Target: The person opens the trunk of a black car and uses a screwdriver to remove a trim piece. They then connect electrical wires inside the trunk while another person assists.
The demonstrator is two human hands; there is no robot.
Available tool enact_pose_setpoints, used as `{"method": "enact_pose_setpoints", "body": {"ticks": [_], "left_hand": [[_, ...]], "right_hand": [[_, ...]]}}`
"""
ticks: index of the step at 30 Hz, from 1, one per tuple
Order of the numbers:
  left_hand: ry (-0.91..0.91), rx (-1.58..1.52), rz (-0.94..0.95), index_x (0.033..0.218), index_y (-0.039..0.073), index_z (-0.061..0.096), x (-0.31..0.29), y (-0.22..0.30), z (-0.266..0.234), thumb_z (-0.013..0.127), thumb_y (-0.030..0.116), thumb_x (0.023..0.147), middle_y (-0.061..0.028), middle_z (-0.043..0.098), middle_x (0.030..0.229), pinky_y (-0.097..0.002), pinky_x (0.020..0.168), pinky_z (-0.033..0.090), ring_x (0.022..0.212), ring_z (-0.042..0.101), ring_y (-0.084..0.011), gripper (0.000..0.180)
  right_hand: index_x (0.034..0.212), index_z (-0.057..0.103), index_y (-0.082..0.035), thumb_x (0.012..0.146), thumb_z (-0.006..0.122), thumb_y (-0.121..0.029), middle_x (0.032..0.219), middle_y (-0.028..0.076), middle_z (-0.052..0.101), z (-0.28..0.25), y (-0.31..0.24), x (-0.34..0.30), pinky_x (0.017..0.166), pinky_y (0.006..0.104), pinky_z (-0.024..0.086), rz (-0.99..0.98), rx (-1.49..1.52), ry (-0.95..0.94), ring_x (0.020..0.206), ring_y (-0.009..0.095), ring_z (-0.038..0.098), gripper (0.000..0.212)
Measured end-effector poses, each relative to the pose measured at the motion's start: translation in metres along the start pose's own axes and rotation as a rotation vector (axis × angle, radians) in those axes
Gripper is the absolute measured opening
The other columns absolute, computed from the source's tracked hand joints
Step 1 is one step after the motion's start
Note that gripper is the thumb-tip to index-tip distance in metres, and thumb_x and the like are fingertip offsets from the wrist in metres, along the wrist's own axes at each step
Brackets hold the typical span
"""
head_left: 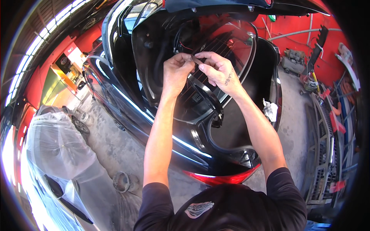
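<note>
Over smooth, curved glass [241, 52], bare fingers [211, 57] pinching thin, dark strip [196, 60]

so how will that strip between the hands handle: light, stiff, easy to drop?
Probably light: the strip is small, pinched between left fingers and right fingers. Likely somewhat bendable, since it looks thin, though no clear bend shows. Perhaps easy to drop, being so narrow.

White light comes in through the strip of skylights [43, 35] at upper left, blown out, with violet fringing near the rim. Glare streaks the black car [123, 104]; its boot [264, 79] lies in deep shadow. Fisheye curvature bends straight edges, and the corners fall to black.
</note>
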State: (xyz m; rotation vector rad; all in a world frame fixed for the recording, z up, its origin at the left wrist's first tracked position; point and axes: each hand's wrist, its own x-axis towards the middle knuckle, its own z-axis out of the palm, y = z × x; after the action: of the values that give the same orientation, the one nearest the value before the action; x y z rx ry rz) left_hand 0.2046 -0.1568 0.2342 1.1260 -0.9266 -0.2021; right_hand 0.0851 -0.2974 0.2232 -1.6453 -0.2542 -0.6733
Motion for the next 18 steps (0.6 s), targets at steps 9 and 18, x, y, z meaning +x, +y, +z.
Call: {"method": "enact_pose_setpoints", "body": {"ticks": [9,18], "left_hand": [[0.099,0.149,0.064,0.101,-0.005,0.073,-0.006,-0.007,0.01,0.072,0.0,0.088,-0.0014,0.071,0.087,-0.0224,0.074,0.049,0.079,0.062,-0.0061,0.014],[0.141,0.286,0.117,0.102,-0.005,0.072,-0.009,-0.009,0.017,0.071,0.002,0.09,-0.003,0.073,0.086,-0.0236,0.073,0.052,0.078,0.064,-0.0059,0.014]], "right_hand": [[0.133,0.062,0.001,0.1,0.068,-0.019,0.079,0.0,0.059,0.008,0.008,-0.002,0.048,0.0215,0.037,-0.076,-0.038,0.128,0.055,0.003,0.045,0.039],[0.132,0.062,0.002,0.098,0.067,-0.019,0.091,0.001,0.069,0.003,0.007,-0.007,0.055,0.0227,0.042,0.052,0.056,0.099,0.066,0.003,0.053,0.039]]}}
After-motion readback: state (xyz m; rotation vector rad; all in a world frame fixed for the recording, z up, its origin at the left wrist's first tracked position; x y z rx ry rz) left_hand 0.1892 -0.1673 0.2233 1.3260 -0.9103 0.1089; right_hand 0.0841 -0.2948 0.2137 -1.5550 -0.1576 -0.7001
